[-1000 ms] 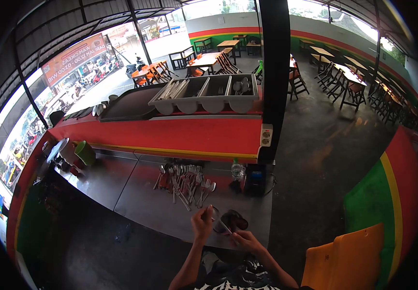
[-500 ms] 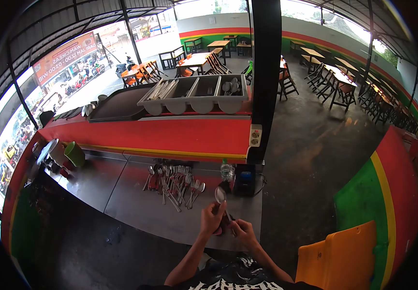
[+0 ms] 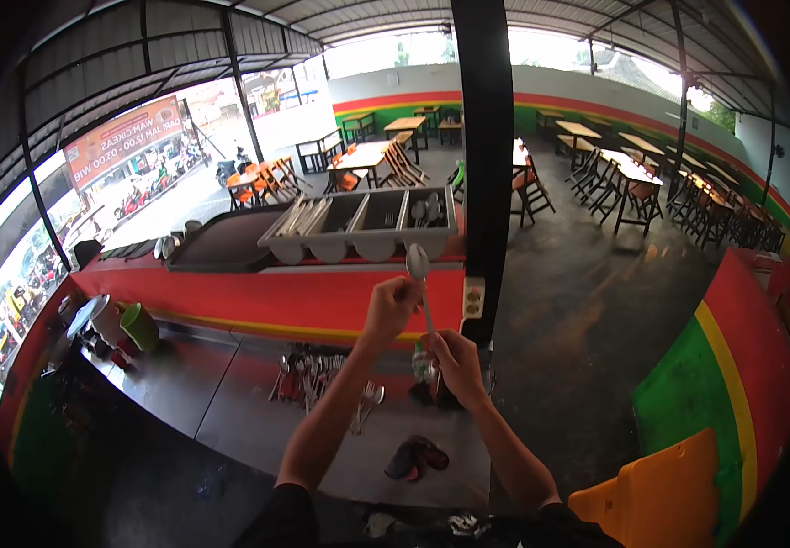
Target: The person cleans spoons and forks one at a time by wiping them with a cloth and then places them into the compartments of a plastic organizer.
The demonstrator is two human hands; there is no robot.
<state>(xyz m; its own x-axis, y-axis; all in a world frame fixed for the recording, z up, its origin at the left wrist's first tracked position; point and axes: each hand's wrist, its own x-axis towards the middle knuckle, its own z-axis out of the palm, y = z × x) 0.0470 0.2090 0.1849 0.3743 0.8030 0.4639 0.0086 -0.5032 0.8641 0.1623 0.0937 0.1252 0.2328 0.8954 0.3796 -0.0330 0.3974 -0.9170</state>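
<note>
A metal spoon [image 3: 418, 264] is raised upright before the red counter front, its bowl just below the cutlery tray [image 3: 358, 247]. My left hand [image 3: 393, 306] is closed, its fingers at the upper part of the spoon near the bowl. Lower down, my right hand [image 3: 452, 358] pinches the handle. The tray has several compartments, and spoons lie in its rightmost one. Forks and spoons [image 3: 314, 373] lie in a pile on the metal worktop, partly behind my left forearm. A dark red and black cloth [image 3: 416, 458] rests on the worktop below my hands.
A clear bottle [image 3: 422, 363] stands behind my right hand. A black pillar [image 3: 487, 164] with a socket [image 3: 473, 299] rises at the counter's right end. Left are a green container [image 3: 140, 326] and a dark tray [image 3: 226, 239]. An orange chair [image 3: 655, 493] is at lower right.
Both hands have moved up and forward with the spoon, from over the worktop to the cutlery tray's front. The cloth now lies uncovered on the worktop. The view has tilted up.
</note>
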